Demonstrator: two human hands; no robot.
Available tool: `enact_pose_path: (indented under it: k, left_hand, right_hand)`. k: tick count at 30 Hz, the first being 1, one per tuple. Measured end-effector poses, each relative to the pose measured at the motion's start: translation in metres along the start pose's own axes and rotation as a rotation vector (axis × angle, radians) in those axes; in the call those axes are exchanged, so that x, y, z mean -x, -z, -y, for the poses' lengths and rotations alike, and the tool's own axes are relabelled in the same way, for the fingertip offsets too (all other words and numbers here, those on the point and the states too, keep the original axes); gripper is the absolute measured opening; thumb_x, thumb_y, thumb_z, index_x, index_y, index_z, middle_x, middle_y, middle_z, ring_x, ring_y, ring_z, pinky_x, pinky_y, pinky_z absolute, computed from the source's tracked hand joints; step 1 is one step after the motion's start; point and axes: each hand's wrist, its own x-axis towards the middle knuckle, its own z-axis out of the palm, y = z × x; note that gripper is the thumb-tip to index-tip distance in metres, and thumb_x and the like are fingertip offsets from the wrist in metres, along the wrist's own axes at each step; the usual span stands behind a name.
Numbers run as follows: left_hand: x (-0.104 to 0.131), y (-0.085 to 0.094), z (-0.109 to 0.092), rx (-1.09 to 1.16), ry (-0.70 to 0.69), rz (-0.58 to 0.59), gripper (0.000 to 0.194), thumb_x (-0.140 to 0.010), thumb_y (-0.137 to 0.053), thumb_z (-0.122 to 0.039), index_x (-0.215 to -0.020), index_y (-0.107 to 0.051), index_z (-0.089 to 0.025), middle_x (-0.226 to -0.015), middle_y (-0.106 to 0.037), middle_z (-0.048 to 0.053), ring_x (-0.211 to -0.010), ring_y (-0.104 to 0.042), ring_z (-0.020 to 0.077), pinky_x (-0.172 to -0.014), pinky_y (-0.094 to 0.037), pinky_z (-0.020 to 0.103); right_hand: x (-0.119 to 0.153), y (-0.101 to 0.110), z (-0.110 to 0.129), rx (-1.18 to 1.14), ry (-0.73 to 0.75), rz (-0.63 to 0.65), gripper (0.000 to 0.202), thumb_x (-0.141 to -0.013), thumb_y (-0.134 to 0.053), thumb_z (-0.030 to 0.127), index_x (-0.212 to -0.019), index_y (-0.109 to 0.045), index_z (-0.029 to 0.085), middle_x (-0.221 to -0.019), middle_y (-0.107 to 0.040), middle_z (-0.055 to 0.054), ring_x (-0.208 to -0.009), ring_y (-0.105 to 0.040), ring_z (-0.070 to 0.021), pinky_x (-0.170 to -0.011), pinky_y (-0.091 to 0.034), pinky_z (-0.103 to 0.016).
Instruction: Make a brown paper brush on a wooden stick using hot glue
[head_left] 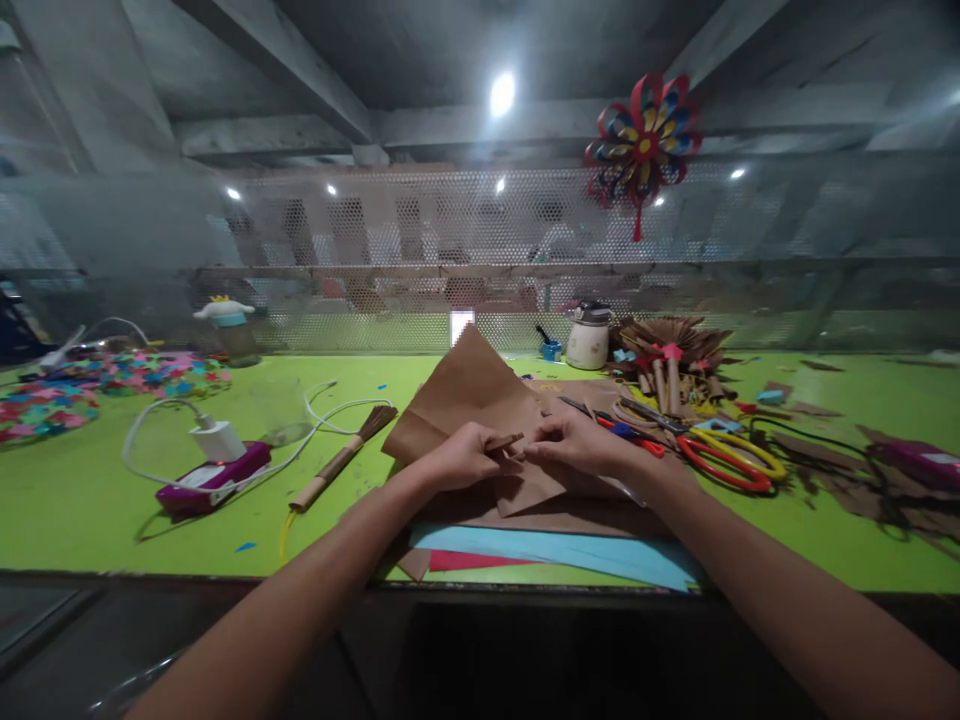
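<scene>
A folded sheet of brown kraft paper [469, 385] rises to a point in front of me. My left hand [472, 458] is closed on it, thumb over a narrow folded part. Close by on the right, my right hand [574, 445] pinches at the paper's edge, its fingertips pressed together. The exact fold between the two hands is too small to make out. Below my hands lie more brown paper, a light blue paper strip [555, 550] and a red paper strip [480, 561].
Scissors with red and yellow handles [727, 462] lie right of my hands. Behind them stand a brown paper bundle [671, 355] and a white jar [589, 338]. On the left are a rolled paper stick [341, 462], a purple power strip [214, 478] with a white cable, and colourful paper stars [161, 373].
</scene>
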Motion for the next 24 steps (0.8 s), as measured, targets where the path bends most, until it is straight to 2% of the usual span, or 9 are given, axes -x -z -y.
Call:
enact_pose_path:
  k: [4, 9, 12, 15, 18, 21, 24]
  left_hand:
    - [0.0011, 0.0006, 0.0028, -0.089, 0.010, -0.054, 0.033, -0.073, -0.056, -0.043, -0.065, -0.058, -0.011, -0.057, -0.044, -0.002, -0.053, -0.038, 0.0088, -0.049, -0.029, 0.021]
    - [0.0035, 0.0032, -0.0036, -0.093, 0.003, -0.018, 0.033, -0.074, -0.054, -0.041, -0.060, -0.052, -0.012, -0.052, -0.034, -0.005, -0.050, -0.028, 0.0066, -0.046, -0.022, 0.021]
    - [0.0029, 0.0033, -0.0042, -0.047, 0.020, -0.005, 0.032, -0.073, -0.057, -0.041, -0.061, -0.054, -0.012, -0.052, -0.039, -0.005, -0.050, -0.032, 0.0069, -0.048, -0.026, 0.021]
    - [0.0018, 0.0032, -0.0018, 0.011, 0.046, 0.006, 0.031, -0.071, -0.059, -0.041, -0.068, -0.060, -0.010, -0.059, -0.053, -0.001, -0.054, -0.044, 0.0096, -0.054, -0.034, 0.022]
    - [0.0018, 0.0036, -0.0005, 0.019, 0.063, 0.032, 0.030, -0.072, -0.058, -0.041, -0.074, -0.061, -0.010, -0.066, -0.060, 0.003, -0.058, -0.049, 0.0115, -0.057, -0.036, 0.024]
    - [0.0015, 0.0038, -0.0010, -0.026, 0.055, 0.035, 0.029, -0.075, -0.055, -0.040, -0.068, -0.056, -0.012, -0.063, -0.055, 0.000, -0.056, -0.045, 0.0100, -0.055, -0.034, 0.023]
    - [-0.0001, 0.0031, -0.0016, -0.072, 0.016, 0.026, 0.030, -0.076, -0.053, -0.039, -0.060, -0.047, -0.014, -0.057, -0.043, -0.003, -0.053, -0.036, 0.0080, -0.052, -0.030, 0.022]
  right_hand:
    - [-0.0015, 0.0000, -0.0030, 0.019, 0.026, -0.029, 0.025, -0.075, -0.055, 0.034, -0.066, -0.061, 0.012, -0.058, -0.055, 0.002, -0.055, -0.046, -0.0096, -0.051, -0.034, -0.021]
    - [-0.0016, -0.0010, -0.0030, 0.034, 0.038, -0.040, 0.023, -0.076, -0.056, 0.035, -0.069, -0.063, 0.013, -0.061, -0.056, 0.001, -0.057, -0.047, -0.0099, -0.053, -0.035, -0.021]
    - [-0.0011, -0.0006, -0.0006, 0.042, 0.088, -0.058, 0.021, -0.075, -0.057, 0.033, -0.071, -0.066, 0.014, -0.062, -0.057, 0.001, -0.058, -0.047, -0.0100, -0.054, -0.035, -0.021]
    - [-0.0006, 0.0021, 0.0010, 0.059, 0.141, -0.080, 0.020, -0.075, -0.058, 0.031, -0.069, -0.066, 0.013, -0.061, -0.057, 0.001, -0.058, -0.047, -0.0093, -0.054, -0.034, -0.020]
    - [-0.0009, 0.0061, 0.0002, 0.108, 0.118, -0.105, 0.022, -0.073, -0.060, 0.032, -0.065, -0.065, 0.012, -0.056, -0.053, 0.002, -0.054, -0.043, -0.0083, -0.051, -0.031, -0.020]
    - [-0.0033, 0.0073, -0.0025, 0.062, 0.071, -0.075, 0.024, -0.071, -0.062, 0.036, -0.067, -0.066, 0.012, -0.056, -0.054, 0.002, -0.055, -0.043, -0.0084, -0.050, -0.031, -0.019]
    - [-0.0078, 0.0029, -0.0063, -0.054, 0.043, -0.012, 0.027, -0.068, -0.064, 0.037, -0.072, -0.068, 0.011, -0.060, -0.058, 0.001, -0.056, -0.046, -0.0091, -0.050, -0.033, -0.019]
